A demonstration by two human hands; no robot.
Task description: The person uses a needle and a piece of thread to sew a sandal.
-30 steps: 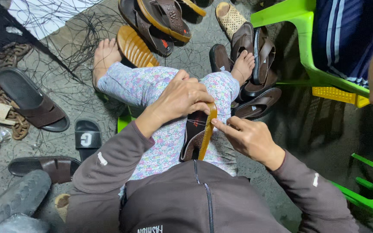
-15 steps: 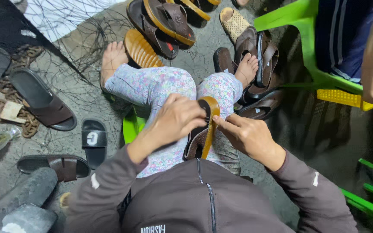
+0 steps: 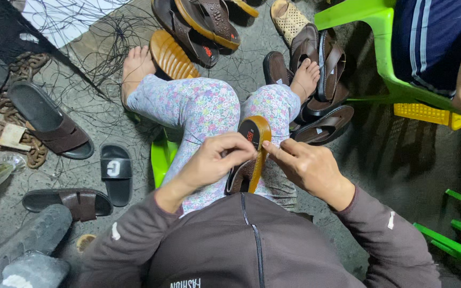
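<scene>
Where the lap in floral trousers (image 3: pixel 204 114) fills the middle of the view, a brown sandal with a tan sole (image 3: pixel 249 154) stands on edge, the left hand (image 3: pixel 214 160) curled around its strap side and the right hand (image 3: pixel 305 165) pressing its fingertips against the sole edge. Beyond, on the concrete floor (image 3: pixel 401 154): a ribbed tan sole (image 3: pixel 172 56), brown sandals (image 3: pixel 318 80), black slide (image 3: pixel 114 172), green plastic chair (image 3: pixel 369 32).
</scene>
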